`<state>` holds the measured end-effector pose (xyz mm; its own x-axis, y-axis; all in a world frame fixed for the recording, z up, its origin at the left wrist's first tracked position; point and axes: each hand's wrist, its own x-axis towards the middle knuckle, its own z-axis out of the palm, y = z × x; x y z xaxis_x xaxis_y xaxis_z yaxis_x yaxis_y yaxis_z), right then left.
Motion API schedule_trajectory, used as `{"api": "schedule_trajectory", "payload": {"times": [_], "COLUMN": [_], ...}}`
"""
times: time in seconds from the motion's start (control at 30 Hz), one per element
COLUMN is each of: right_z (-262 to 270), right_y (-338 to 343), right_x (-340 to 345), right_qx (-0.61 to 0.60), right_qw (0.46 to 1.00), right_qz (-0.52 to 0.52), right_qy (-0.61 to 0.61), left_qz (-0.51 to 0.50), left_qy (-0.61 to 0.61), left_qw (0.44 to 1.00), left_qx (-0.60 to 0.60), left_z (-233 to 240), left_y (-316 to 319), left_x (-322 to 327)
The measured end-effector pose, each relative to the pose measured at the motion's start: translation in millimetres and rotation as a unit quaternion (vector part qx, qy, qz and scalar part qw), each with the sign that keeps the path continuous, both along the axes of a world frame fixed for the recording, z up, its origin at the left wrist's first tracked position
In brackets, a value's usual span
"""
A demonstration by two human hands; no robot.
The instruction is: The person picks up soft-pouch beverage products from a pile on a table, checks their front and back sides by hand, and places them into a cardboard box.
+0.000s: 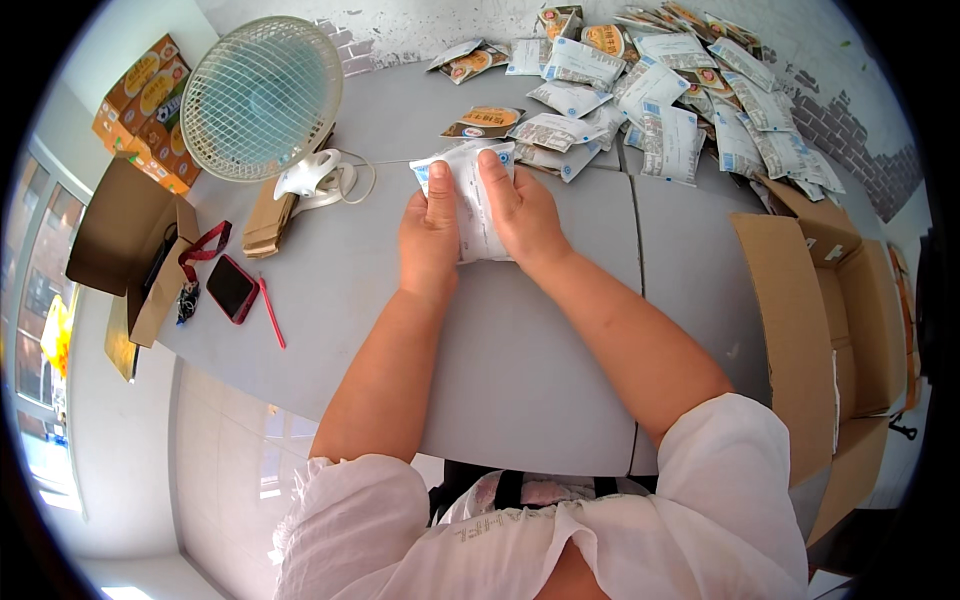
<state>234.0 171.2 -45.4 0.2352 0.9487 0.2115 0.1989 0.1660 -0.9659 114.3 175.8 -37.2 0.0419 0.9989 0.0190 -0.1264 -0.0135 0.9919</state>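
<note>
My left hand (433, 236) and my right hand (525, 217) hold a white printed packet (474, 202) upright between them, above the grey table (525, 360). Both thumbs press on its near face; the other fingers are hidden behind it. Just beyond the packet lies a brown and orange sachet (484, 122). White packets (553, 131) lie next to it, and a large loose heap of white and brown packets (667, 139) spreads over the back right of the table against the wall.
An open cardboard box (795, 345) stands at the right. At the left are a fan (262, 97), folded brown cardboard (268, 221), a phone (232, 289), a red pen (271, 311), keys on a red strap (204, 247), another open box (161, 285) and stacked orange cartons (150, 112).
</note>
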Motion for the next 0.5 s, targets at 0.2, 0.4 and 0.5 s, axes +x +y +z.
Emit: {"api": "schedule_trajectory", "payload": {"times": [0.2,0.4,0.5], "right_z": [3.6,1.0,1.3], "right_y": [-4.7,-1.9,0.0], "right_x": [-3.9,-1.3,-0.9], "right_qx": [0.054,0.027,0.009], "right_qw": [0.998,0.999,0.995], "right_qz": [-0.021,0.02,0.079], "right_qy": [0.012,0.034,0.052], "left_qz": [-0.005,0.015,0.032], "left_qy": [0.015,-0.003,-0.023], "left_qw": [1.0,1.0,0.999], "left_qx": [0.023,0.025,0.021], "left_z": [1.0,-0.9,-0.4], "left_y": [-1.6,-1.5,2.3], "left_x": [-0.7,1.3,-4.8]}}
